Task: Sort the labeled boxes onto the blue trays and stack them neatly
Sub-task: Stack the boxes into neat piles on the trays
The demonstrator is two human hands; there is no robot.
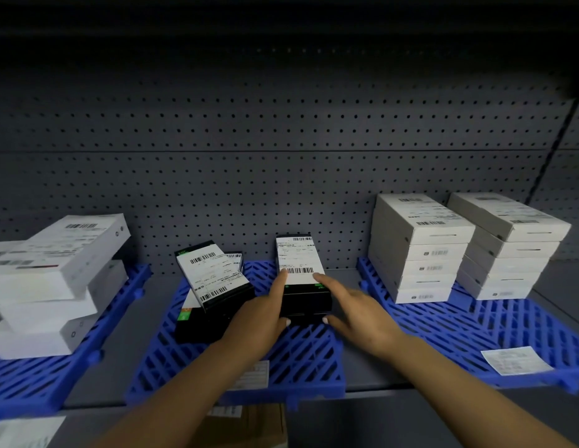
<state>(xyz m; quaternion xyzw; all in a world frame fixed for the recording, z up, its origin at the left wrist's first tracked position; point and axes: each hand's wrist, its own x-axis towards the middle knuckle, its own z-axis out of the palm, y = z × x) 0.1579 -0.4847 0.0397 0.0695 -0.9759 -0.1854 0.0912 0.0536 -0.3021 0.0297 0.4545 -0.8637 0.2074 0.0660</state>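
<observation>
Nearby, skewed black boxes (213, 282) flank both hands (305, 313).

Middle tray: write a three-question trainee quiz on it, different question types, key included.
1. True or false: both hands touch the right black stack on the middle tray.
2. Which pile looks skewed? A) left black pile B) right black stack
3. Fill in: each top black box carries a white ____ with barcodes.

Key:
1. True: the left hand and right hand sit at its two sides, fingers extended.
2. A
3. Label
</observation>
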